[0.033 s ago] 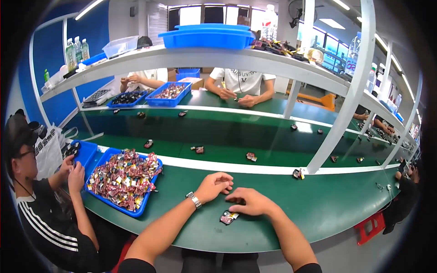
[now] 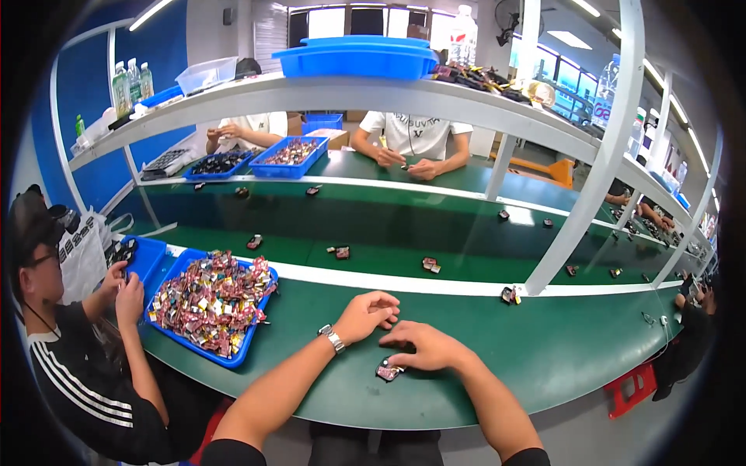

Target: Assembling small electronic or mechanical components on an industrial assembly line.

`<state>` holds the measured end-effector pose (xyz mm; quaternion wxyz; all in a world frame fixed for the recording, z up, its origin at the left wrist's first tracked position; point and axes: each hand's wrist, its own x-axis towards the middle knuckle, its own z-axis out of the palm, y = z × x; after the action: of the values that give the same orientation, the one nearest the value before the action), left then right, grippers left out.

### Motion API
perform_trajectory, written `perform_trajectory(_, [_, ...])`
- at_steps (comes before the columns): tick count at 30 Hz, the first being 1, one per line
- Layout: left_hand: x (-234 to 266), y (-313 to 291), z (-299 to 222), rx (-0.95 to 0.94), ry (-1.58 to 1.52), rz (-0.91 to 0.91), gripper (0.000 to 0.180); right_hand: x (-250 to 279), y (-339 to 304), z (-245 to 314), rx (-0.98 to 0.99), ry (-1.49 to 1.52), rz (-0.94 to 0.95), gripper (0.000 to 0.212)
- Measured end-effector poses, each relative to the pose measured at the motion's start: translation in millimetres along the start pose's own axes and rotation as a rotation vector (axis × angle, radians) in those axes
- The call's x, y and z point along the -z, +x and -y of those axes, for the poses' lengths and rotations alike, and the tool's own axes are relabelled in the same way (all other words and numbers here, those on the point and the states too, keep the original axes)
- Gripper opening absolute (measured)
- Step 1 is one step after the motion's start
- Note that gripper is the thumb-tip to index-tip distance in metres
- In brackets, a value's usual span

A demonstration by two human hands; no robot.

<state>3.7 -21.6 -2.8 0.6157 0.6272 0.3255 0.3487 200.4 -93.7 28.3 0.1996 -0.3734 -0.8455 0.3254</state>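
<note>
A small black-rimmed electronic piece [image 2: 386, 371] with a reddish and pale face lies on the green bench in front of me. My right hand [image 2: 426, 347] is over its upper right side, the thumb on or just above the piece and the fingers reaching left, apart from the thumb. Just beyond it, my left hand [image 2: 368, 317] hovers with loosely curved fingers and a visible gap at the thumb. Nothing shows in that hand. A metal-banded watch [image 2: 332, 339] circles my left wrist.
A blue tray [image 2: 247, 351] heaped with small reddish packaged parts stands left, beside a seated co-worker [image 2: 85, 373]. A white rail [image 2: 388, 281] borders the belt, where several pieces lie. A similar piece [image 2: 510, 296] sits by the slanted white post [image 2: 579, 179]. A shelf [image 2: 350, 95] spans overhead.
My right hand has shifted slightly left, bringing its thumb over the piece's upper edge. My left hand has barely moved.
</note>
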Motion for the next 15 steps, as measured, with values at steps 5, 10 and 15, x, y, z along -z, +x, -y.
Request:
perform_trajectory(5, [0, 0, 1, -0.010, -0.012, 0.017, 0.022, -8, 3, 13, 0.034, -0.064, 0.121, 0.033])
perform_trajectory(10, [7, -4, -2, 0.043, 0.012, 0.170, 0.027, 1, 5, 15, -0.159, 0.096, 0.002, 0.030])
perform_trajectory(15, [9, -5, -10, 0.115, 0.095, 0.329, 0.040, 4, 3, -4, -0.097, 0.017, -0.342, 0.031])
